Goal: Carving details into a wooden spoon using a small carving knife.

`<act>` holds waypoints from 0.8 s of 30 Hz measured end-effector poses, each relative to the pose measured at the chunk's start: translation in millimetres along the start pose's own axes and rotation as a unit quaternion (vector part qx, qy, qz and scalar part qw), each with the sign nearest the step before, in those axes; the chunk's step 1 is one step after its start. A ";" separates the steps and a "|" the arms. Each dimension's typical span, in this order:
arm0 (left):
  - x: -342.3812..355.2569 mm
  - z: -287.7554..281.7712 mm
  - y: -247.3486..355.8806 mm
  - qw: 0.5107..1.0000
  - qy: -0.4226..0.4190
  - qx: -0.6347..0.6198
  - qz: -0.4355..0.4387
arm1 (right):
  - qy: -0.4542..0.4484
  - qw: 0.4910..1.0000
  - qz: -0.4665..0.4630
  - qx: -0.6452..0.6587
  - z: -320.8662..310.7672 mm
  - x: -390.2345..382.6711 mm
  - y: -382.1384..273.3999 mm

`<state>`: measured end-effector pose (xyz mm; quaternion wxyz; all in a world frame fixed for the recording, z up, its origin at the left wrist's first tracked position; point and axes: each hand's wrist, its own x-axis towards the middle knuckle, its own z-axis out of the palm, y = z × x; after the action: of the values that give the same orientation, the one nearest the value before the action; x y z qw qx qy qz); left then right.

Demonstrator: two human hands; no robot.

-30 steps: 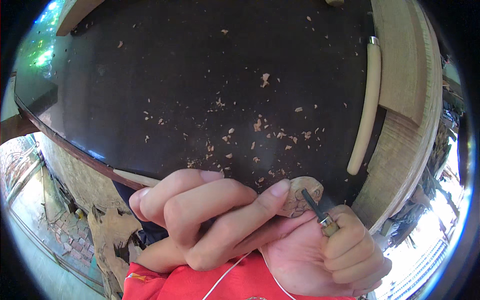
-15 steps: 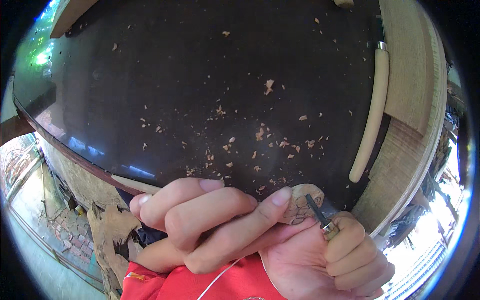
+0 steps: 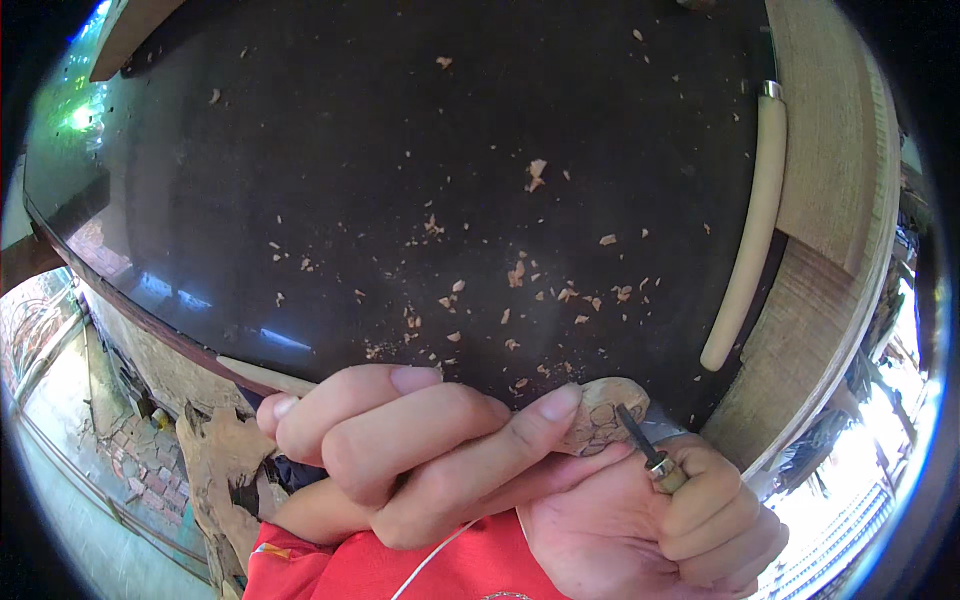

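My left hand (image 3: 420, 450) is curled with its thumb tip pressed on a small rounded wooden piece (image 3: 607, 410), whose face bears dark drawn or cut lines. My right hand (image 3: 710, 525) grips the short handle of a carving tool (image 3: 640, 437); the dark blade reaches onto the piece's face, and where its tip meets the wood is too small to tell exactly. Both hands are close together at the near edge of the dark tabletop (image 3: 380, 150), low in the view.
Pale wood chips (image 3: 516, 275) are scattered over the tabletop. A tool with a long light handle (image 3: 745, 240) lies beside stepped boards (image 3: 820, 160) on the right. A pale stick (image 3: 255, 375) lies along the near left edge. A gnarled wood slab (image 3: 215, 470) is below left.
My hands, the wooden piece and the tool have shifted slightly down in the picture, as has much of the table. My grip on both items looks the same.
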<state>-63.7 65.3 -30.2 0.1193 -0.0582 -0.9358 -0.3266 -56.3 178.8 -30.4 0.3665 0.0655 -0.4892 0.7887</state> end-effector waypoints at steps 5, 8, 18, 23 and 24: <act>-3.1 3.2 -5.4 0.999 0.024 0.008 0.024 | 0.004 1.000 0.001 0.001 0.6 2.6 0.3; -4.3 6.7 -5.9 0.999 0.047 0.005 0.026 | 0.006 1.000 0.000 0.000 -0.8 3.7 0.6; 1.5 -0.7 -8.9 0.998 -0.030 -0.003 0.049 | 0.011 1.000 -0.001 -0.004 -4.8 11.9 2.9; -2.1 2.5 -5.2 1.000 0.015 -0.005 0.012 | 0.032 0.999 -0.002 -0.001 -3.9 14.5 2.9; -2.0 4.3 -4.8 1.000 0.022 -0.014 0.008 | 0.043 0.999 -0.002 -0.003 -2.2 13.0 4.5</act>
<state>-63.4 64.2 -36.8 0.1416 -0.0598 -0.9277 -0.3401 -68.0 186.2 -28.9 0.3893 0.0309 -0.4754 0.7884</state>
